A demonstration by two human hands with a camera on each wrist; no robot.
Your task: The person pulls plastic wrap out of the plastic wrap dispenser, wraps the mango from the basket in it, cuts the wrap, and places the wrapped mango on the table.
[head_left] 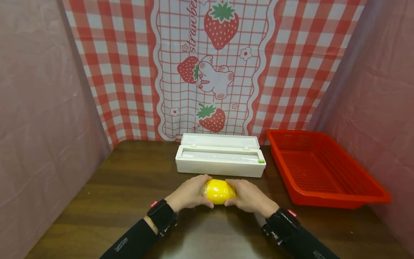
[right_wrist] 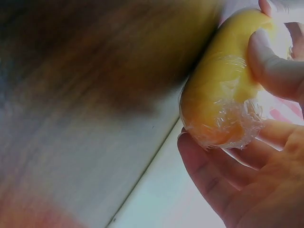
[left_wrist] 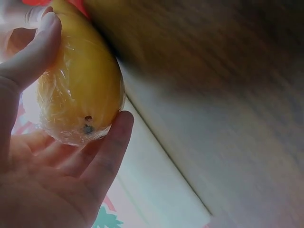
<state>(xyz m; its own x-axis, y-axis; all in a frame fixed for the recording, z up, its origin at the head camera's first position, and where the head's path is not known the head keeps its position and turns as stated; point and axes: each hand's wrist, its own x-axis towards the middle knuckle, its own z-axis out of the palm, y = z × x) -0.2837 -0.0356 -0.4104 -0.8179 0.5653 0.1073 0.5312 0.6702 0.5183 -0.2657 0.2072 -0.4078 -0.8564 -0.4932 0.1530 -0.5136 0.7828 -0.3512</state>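
A smooth yellow oval fruit (head_left: pixel 219 192) wrapped in clear cling film is held between both hands. My left hand (head_left: pixel 191 192) grips its left end, thumb on the near side and fingers on the far side. From the other end my right hand (head_left: pixel 250 196) holds it in the same way. In the left wrist view, a small dark spot shows through the film at the end of the fruit (left_wrist: pixel 88 80). The right wrist view shows crumpled film gathered at the other end of the fruit (right_wrist: pixel 213 90).
Just beyond the hands stands a white cling film dispenser (head_left: pixel 220 167), its lid (head_left: pixel 220 139) raised and a green slider (head_left: pixel 261 161) at its right end. A red plastic basket (head_left: pixel 284 172) sits at the right on the brown wooden table (head_left: pixel 129 180). A checked strawberry cloth (head_left: pixel 129 72) hangs behind.
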